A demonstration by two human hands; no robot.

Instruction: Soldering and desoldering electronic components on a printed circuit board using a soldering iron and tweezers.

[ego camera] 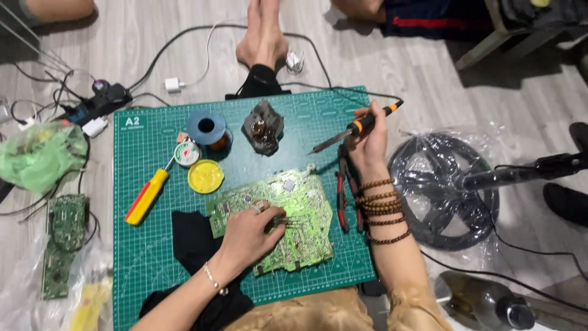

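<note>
The left hand lies palm-down on the green printed circuit board, fingers spread and flat, pressing its near-left part rather than gripping it; the board extends right and far from under the fingertips, flat on the green gridded cutting mat. The right hand, far and to the right of the board, has its fingers closed around the orange-and-black soldering iron, tip pointing left above the mat, clear of the board. Red-handled pliers lie just right of the board; a yellow-handled screwdriver lies to the left.
</note>
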